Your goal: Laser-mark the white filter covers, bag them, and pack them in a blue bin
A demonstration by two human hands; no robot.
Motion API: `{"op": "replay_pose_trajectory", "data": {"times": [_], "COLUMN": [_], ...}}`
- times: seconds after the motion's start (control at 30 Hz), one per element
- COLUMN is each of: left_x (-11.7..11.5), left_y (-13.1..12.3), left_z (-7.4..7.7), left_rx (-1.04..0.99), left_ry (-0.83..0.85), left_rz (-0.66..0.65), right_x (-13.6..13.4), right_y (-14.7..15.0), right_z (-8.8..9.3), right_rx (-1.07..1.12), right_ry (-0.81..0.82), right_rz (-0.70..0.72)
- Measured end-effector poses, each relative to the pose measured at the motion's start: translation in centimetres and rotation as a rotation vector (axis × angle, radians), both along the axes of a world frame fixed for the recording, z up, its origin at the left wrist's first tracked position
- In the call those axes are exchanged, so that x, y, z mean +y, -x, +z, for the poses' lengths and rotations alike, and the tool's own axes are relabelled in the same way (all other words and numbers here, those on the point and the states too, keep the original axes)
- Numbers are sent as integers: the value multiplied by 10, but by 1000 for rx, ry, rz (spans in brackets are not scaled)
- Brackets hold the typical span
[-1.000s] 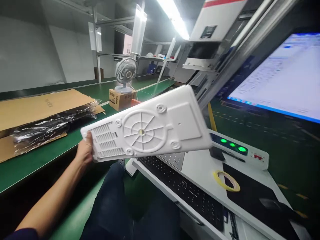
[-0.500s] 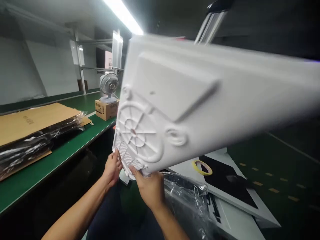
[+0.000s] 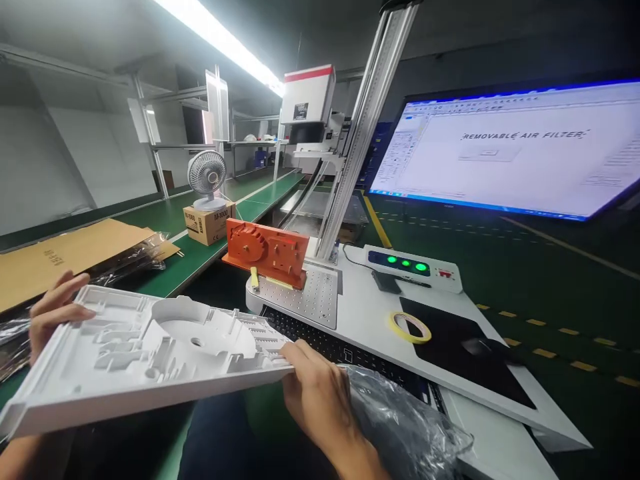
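I hold a long white plastic housing panel flat in front of me, its ribbed inner side facing up. My left hand grips its far left edge with the fingers curled over the rim. My right hand grips its right end next to the vent slots. A crumpled clear plastic bag lies under my right wrist, over my lap. An orange fixture stands on the perforated plate of the marking machine, just beyond the panel.
A black keyboard, a roll of yellow tape, a mouse on a black mat and a box with green lights sit on the white desk. A large monitor is at right. Cardboard sheets and a small fan are on the green conveyor at left.
The panel has swung down from upright, back side toward me, to lying flat with its inside up. My hands have moved to its two ends. The view now shows the machine and monitor.
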State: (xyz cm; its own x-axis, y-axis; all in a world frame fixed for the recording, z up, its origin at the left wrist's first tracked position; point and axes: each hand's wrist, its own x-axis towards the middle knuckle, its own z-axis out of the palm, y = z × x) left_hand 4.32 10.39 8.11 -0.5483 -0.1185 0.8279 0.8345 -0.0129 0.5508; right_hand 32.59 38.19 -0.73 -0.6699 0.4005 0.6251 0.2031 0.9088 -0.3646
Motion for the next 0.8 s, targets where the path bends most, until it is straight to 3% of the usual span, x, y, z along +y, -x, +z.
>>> {"op": "replay_pose_trajectory", "data": {"times": [0.17,0.3,0.4,0.47,0.57,0.63,0.7,0.8], "left_x": [9,20,22,26,43,63,87,129], "left_y": [-20,-8,9,18,31,43,60,99], "left_z": [6,-1,-12,-22,-41,-57,-72,-91], "left_rx": [264,226,129,-18,-319,-460,-502,-495], "left_ry": [200,155,69,28,-74,-128,-116,-25], "left_rz": [-239,-171,-61,1,-49,-205,-354,-452], "right_x": [9,31,58,73,84,86,90,104], "right_y": [-3,-21,-44,-53,-45,-30,-13,4], "right_z": [-2,0,-4,-10,-19,-23,-24,-22], "right_rx": [-146,21,236,247,125,73,-11,-179], "right_ry": [12,143,333,529,698,665,582,442], "right_rz": [0,-75,-317,-443,-443,-465,-591,-741]}}
